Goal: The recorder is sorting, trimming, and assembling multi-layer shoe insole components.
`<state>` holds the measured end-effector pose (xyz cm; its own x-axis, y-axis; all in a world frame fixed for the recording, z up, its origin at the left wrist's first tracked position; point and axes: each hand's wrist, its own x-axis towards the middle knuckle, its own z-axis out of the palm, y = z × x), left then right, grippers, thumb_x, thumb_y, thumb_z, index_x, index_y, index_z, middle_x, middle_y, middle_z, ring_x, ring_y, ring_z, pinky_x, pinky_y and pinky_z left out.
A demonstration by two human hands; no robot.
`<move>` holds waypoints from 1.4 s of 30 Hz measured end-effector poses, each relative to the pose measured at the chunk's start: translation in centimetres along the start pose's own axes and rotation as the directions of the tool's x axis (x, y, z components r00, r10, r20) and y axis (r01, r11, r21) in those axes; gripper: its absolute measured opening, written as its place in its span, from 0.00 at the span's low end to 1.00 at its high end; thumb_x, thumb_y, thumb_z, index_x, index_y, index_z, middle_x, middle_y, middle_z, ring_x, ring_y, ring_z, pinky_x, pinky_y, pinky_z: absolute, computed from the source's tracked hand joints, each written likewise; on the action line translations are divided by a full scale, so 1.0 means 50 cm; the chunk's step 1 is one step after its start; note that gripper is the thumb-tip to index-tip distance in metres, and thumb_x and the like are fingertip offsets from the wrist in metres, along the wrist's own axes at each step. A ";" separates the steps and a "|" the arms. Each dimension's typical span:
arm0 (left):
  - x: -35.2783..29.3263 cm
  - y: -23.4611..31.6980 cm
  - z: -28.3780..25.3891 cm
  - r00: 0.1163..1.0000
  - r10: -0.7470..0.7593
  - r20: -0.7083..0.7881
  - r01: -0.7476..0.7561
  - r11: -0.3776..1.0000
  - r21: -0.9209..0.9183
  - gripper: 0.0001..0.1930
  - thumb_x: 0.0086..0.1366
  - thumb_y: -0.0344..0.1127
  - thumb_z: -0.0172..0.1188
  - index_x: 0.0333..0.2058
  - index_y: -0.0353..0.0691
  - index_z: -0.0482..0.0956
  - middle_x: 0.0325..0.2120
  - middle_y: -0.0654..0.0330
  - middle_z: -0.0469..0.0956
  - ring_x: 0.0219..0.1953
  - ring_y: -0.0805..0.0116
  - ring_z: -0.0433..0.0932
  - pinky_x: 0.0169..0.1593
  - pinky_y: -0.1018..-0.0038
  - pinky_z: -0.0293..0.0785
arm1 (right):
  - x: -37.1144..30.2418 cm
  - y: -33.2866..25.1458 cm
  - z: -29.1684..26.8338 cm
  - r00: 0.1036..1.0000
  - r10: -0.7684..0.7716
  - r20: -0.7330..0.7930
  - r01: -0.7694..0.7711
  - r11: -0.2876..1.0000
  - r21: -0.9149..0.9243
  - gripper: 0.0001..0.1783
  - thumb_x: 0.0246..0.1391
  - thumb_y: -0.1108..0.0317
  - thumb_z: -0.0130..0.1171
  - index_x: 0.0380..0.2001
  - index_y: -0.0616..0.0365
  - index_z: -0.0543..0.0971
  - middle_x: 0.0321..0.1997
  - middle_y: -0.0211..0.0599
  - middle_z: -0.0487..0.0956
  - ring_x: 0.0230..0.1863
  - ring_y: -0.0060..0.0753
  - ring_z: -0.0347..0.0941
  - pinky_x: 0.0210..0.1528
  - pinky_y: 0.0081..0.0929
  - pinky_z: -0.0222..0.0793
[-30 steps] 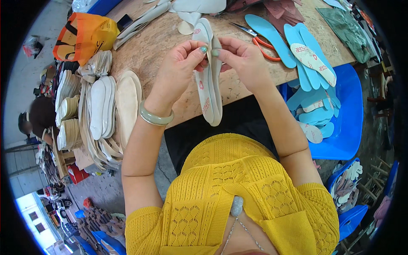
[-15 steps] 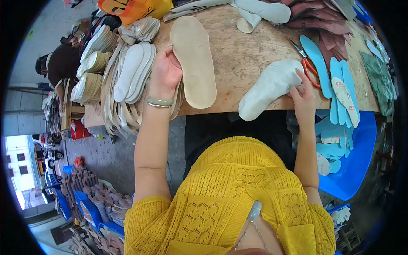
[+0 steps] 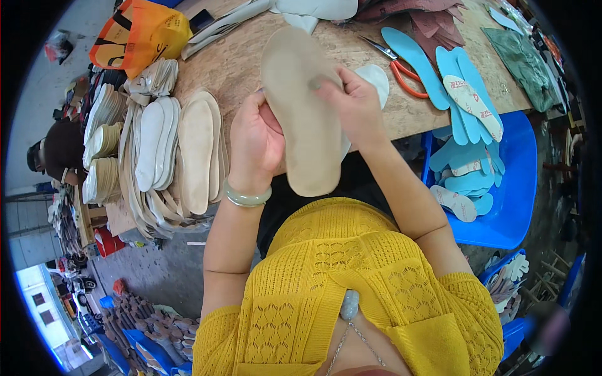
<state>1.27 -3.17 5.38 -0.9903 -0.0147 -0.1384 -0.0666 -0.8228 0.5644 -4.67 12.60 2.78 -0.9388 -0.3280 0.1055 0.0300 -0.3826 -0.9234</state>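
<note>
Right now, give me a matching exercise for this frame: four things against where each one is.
Things:
1 beige insole
2 scissors
3 orange bag
4 blue chair

Places:
A far left of the table
B held in both hands
C right of the person, stacked with insoles
D on the table beside the blue insoles

Pairs: 1-B, 2-D, 3-A, 4-C

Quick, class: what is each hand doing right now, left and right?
Left hand: closed on the beige insole, gripping its left edge.
Right hand: closed on the same insole, fingers pressing its upper face.
</note>
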 end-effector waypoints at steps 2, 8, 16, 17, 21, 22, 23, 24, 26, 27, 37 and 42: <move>0.014 0.004 -0.014 1.000 0.002 -0.016 -0.002 1.000 0.019 0.16 0.71 0.37 0.39 0.47 0.32 0.70 0.47 0.51 0.77 0.50 0.62 0.77 0.57 0.65 0.72 | 0.001 -0.012 -0.017 0.997 0.063 -0.043 -0.059 0.995 0.084 0.16 0.57 0.65 0.61 0.44 0.65 0.78 0.35 0.29 0.81 0.34 0.14 0.73 0.38 0.16 0.70; 0.015 -0.019 0.043 0.983 0.162 -0.085 -0.090 0.833 0.545 0.17 0.72 0.45 0.48 0.44 0.33 0.71 0.43 0.56 0.78 0.41 0.71 0.78 0.47 0.72 0.76 | -0.003 -0.011 -0.027 0.994 -0.007 -0.112 -0.008 0.991 -0.132 0.14 0.63 0.66 0.55 0.44 0.66 0.79 0.33 0.25 0.79 0.34 0.11 0.71 0.37 0.15 0.69; 0.019 -0.045 0.020 0.920 0.391 0.015 -0.217 0.477 0.852 0.16 0.70 0.43 0.54 0.39 0.34 0.80 0.28 0.66 0.80 0.27 0.82 0.73 0.32 0.80 0.72 | -0.004 0.000 -0.016 0.997 -0.058 -0.051 0.042 0.963 -0.268 0.12 0.62 0.66 0.55 0.40 0.66 0.79 0.34 0.24 0.78 0.37 0.11 0.70 0.38 0.16 0.69; 0.019 -0.046 0.017 0.914 0.407 0.000 -0.199 0.446 0.873 0.17 0.71 0.44 0.53 0.36 0.34 0.80 0.25 0.68 0.78 0.26 0.83 0.70 0.30 0.80 0.69 | -0.004 0.003 -0.023 0.998 -0.057 -0.010 0.053 0.968 -0.247 0.12 0.61 0.66 0.57 0.41 0.66 0.78 0.35 0.25 0.78 0.37 0.12 0.71 0.39 0.16 0.69; 0.021 -0.051 -0.007 0.909 0.416 -0.001 -0.194 0.426 0.884 0.22 0.72 0.47 0.50 0.29 0.32 0.79 0.18 0.71 0.71 0.22 0.84 0.63 0.25 0.79 0.61 | 0.008 -0.004 -0.040 0.995 0.094 -0.028 -0.096 0.993 -0.071 0.14 0.58 0.65 0.60 0.41 0.66 0.77 0.35 0.28 0.79 0.36 0.14 0.72 0.40 0.17 0.69; 0.021 -0.050 -0.007 0.909 0.417 -0.001 -0.195 0.425 0.884 0.22 0.72 0.47 0.50 0.29 0.32 0.79 0.18 0.71 0.71 0.22 0.84 0.63 0.25 0.79 0.61 | 0.013 -0.005 -0.047 0.995 0.093 -0.027 -0.095 0.993 -0.071 0.14 0.58 0.65 0.60 0.41 0.66 0.77 0.35 0.28 0.79 0.36 0.14 0.72 0.40 0.17 0.69; 0.021 -0.050 -0.006 0.904 0.427 0.007 -0.200 0.410 0.890 0.23 0.72 0.47 0.50 0.28 0.32 0.78 0.17 0.71 0.69 0.22 0.83 0.61 0.24 0.79 0.60 | 0.017 -0.007 -0.054 0.991 0.134 0.012 -0.133 0.991 -0.030 0.14 0.58 0.66 0.60 0.43 0.65 0.77 0.36 0.28 0.79 0.37 0.14 0.73 0.40 0.16 0.69; 0.019 -0.048 -0.004 0.900 0.436 0.015 -0.206 0.394 0.896 0.23 0.72 0.48 0.50 0.27 0.32 0.77 0.16 0.71 0.67 0.22 0.83 0.60 0.24 0.79 0.58 | 0.019 -0.009 -0.057 0.984 0.172 0.054 -0.172 0.985 0.009 0.15 0.59 0.66 0.59 0.45 0.65 0.77 0.38 0.28 0.79 0.37 0.15 0.73 0.40 0.15 0.69; 0.009 -0.043 -0.004 0.908 0.418 0.038 -0.187 0.322 0.928 0.23 0.72 0.48 0.50 0.27 0.32 0.77 0.16 0.70 0.67 0.22 0.83 0.59 0.24 0.79 0.58 | 0.021 -0.033 -0.035 0.995 0.094 0.031 -0.091 0.992 -0.085 0.13 0.60 0.65 0.58 0.42 0.64 0.79 0.35 0.25 0.79 0.35 0.13 0.72 0.39 0.14 0.68; 0.006 -0.040 -0.006 0.915 0.398 0.059 -0.170 0.248 0.954 0.23 0.72 0.47 0.50 0.27 0.33 0.77 0.15 0.69 0.66 0.21 0.82 0.59 0.24 0.78 0.58 | 0.022 -0.040 -0.028 1.000 0.014 0.016 -0.010 0.983 -0.182 0.13 0.62 0.64 0.56 0.39 0.63 0.80 0.32 0.22 0.78 0.33 0.11 0.71 0.37 0.13 0.67; 0.053 0.002 0.035 0.968 0.230 0.105 -0.182 0.347 0.920 0.16 0.71 0.43 0.52 0.39 0.34 0.79 0.30 0.67 0.80 0.32 0.84 0.75 0.36 0.85 0.70 | 0.042 -0.032 -0.016 0.986 -0.119 0.116 0.148 0.947 -0.286 0.11 0.61 0.63 0.56 0.35 0.61 0.80 0.25 0.22 0.75 0.25 0.10 0.66 0.27 0.15 0.64; 0.072 0.022 0.007 0.897 0.426 0.120 -0.274 0.323 0.906 0.19 0.70 0.47 0.52 0.31 0.35 0.79 0.18 0.68 0.75 0.23 0.81 0.67 0.28 0.78 0.66 | 0.007 -0.047 -0.027 0.968 0.191 0.163 -0.137 0.946 -0.293 0.13 0.56 0.62 0.62 0.37 0.61 0.80 0.28 0.25 0.78 0.29 0.14 0.72 0.33 0.16 0.70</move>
<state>-2.41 -3.94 5.78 -0.9310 -0.2959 0.2137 0.1392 0.2534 0.9573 -5.54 14.57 4.51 -0.8472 -0.5311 -0.0141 0.0565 -0.0637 -0.9964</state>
